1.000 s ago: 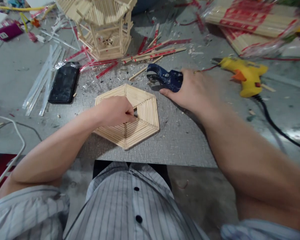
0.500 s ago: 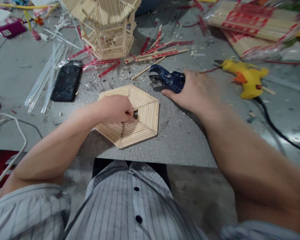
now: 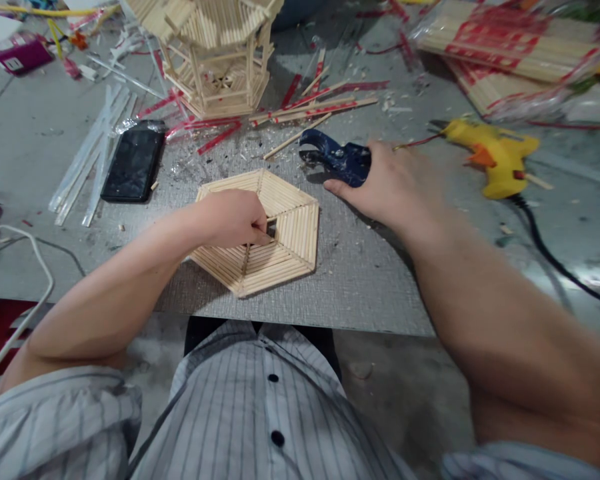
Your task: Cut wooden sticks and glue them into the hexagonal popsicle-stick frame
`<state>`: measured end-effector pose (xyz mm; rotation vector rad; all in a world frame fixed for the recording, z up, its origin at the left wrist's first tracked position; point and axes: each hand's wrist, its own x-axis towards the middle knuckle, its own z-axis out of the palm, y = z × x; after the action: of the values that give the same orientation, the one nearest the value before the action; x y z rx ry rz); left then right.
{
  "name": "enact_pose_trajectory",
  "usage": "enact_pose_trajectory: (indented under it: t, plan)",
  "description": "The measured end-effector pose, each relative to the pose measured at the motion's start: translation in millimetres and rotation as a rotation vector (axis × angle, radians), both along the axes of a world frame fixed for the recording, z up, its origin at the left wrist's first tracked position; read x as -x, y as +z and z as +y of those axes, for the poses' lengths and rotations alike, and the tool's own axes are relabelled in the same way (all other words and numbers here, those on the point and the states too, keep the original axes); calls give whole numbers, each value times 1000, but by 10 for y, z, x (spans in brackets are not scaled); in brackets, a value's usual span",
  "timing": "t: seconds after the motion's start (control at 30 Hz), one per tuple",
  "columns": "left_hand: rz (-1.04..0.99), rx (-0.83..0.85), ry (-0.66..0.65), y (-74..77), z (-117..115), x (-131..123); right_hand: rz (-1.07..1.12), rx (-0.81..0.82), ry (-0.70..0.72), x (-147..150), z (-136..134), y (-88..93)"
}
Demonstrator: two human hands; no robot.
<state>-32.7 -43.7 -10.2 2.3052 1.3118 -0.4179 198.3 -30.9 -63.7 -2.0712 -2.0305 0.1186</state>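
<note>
A flat hexagonal panel of pale wooden sticks (image 3: 296,233), with a small hole at its middle, lies near the table's front edge. Over its left half is my left hand (image 3: 236,219), its fingers pinched together at the central hole; what lies between the fingertips is hidden. My right hand (image 3: 397,183) is wrapped round the handles of a dark blue pipe cutter (image 3: 347,160), which rests on the table right of the panel. The cutter's hooked jaw points left, away from my palm.
Behind the panel stands a stick-built pavilion model (image 3: 220,67). Loose sticks (image 3: 315,110) and red wrapper strips lie before it. A phone (image 3: 134,161) and clear glue sticks (image 3: 93,157) are left. A yellow glue gun (image 3: 497,157) and bagged sticks (image 3: 510,50) lie right.
</note>
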Motion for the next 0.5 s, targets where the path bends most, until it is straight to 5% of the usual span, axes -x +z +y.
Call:
enact_pose_trajectory:
  t: [0.5]
  plan:
    - [14,-5,-45,-2,4,1,34,-44,21,-37,28,-62]
